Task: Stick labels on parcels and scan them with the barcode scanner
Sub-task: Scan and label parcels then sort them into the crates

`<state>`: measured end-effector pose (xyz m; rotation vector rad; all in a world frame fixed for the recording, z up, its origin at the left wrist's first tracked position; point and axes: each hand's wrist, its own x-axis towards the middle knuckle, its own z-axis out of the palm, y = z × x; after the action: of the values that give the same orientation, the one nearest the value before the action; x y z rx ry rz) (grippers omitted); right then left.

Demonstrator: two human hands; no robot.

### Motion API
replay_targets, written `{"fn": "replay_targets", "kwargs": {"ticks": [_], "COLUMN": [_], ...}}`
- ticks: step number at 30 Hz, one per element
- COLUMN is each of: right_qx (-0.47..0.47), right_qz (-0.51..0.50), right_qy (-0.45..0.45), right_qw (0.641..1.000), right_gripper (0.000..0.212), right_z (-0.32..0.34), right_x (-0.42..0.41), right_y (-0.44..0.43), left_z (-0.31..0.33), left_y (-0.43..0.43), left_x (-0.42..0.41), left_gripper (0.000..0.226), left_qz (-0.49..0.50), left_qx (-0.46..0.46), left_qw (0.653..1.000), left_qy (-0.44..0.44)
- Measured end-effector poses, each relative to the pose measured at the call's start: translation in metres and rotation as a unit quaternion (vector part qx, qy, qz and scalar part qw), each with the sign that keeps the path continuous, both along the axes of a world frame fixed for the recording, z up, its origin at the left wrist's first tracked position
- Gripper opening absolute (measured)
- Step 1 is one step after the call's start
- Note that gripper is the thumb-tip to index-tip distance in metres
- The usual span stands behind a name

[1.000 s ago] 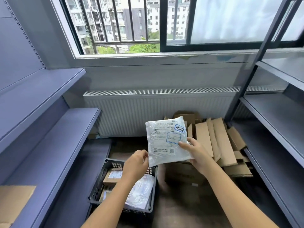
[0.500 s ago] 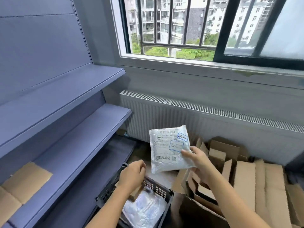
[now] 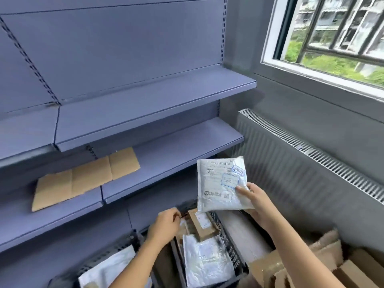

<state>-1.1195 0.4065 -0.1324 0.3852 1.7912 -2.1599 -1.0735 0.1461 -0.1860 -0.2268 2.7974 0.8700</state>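
My right hand (image 3: pixel 256 201) pinches the lower right edge of a white poly-mailer parcel (image 3: pixel 220 183), held upright in front of the shelves, with a printed barcode label and two blue-bordered stickers on its face. My left hand (image 3: pixel 166 225) hovers with loosely curled fingers over a black plastic crate (image 3: pixel 232 252) on the floor, and I see nothing in it. In that crate lie a small brown cardboard parcel (image 3: pixel 202 226) and a white mailer (image 3: pixel 207 262). No barcode scanner is visible.
Blue-grey metal shelves (image 3: pixel 145 96) fill the left; a flattened cardboard sheet (image 3: pixel 83 179) lies on the middle shelf. A second crate with a white mailer (image 3: pixel 108 269) sits lower left. A radiator (image 3: pixel 301 169) runs under the window. Folded cardboard boxes (image 3: pixel 332 267) pile up at lower right.
The view has swung left from the window toward the shelves. My right hand keeps holding the parcel up; my left hand has dropped away from it to above the crate.
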Motion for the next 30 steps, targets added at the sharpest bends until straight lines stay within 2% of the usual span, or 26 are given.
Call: {"fn": "replay_targets", "kwargs": {"ticks": [8, 14, 17, 21, 22, 25, 26, 28, 30], "right_qx": [0.004, -0.002, -0.003, 0.005, 0.011, 0.022, 0.032, 0.064, 0.089], "right_qz": [0.083, 0.123, 0.161, 0.219, 0.231, 0.261, 0.27, 0.27, 0.225], "right_qy": [0.007, -0.016, -0.012, -0.016, -0.013, -0.012, -0.012, -0.017, -0.047], "right_qw": [0.997, 0.992, 0.987, 0.976, 0.973, 0.965, 0.962, 0.961, 0.969], "right_gripper": [0.024, 0.027, 0.027, 0.032, 0.031, 0.03, 0.031, 0.031, 0.026], "right_z": [-0.008, -0.021, -0.022, -0.029, -0.031, -0.044, -0.05, -0.068, -0.091], "right_x": [-0.039, -0.059, -0.071, -0.083, -0.085, -0.094, -0.097, -0.101, -0.106], "right_y": [-0.059, -0.074, -0.078, -0.075, -0.074, -0.069, -0.068, -0.063, -0.056], "left_z": [-0.021, -0.032, -0.016, 0.004, 0.005, -0.007, -0.013, -0.029, -0.048], "left_y": [-0.053, -0.052, -0.044, -0.003, 0.009, 0.033, 0.036, 0.034, 0.027], "left_x": [0.003, 0.014, 0.002, -0.014, -0.018, -0.032, -0.035, -0.039, -0.039], "left_gripper": [0.02, 0.029, 0.032, 0.03, 0.026, 0.033, 0.035, 0.026, 0.019], "left_qz": [0.11, 0.212, 0.263, 0.297, 0.291, 0.278, 0.293, 0.343, 0.393], "left_qx": [0.031, 0.14, 0.243, 0.478, 0.502, 0.472, 0.467, 0.479, 0.478], "left_qw": [0.993, 0.967, 0.933, 0.825, 0.813, 0.836, 0.833, 0.808, 0.785], "left_qy": [-0.018, -0.03, -0.042, -0.053, -0.049, -0.045, -0.042, -0.03, -0.035]}}
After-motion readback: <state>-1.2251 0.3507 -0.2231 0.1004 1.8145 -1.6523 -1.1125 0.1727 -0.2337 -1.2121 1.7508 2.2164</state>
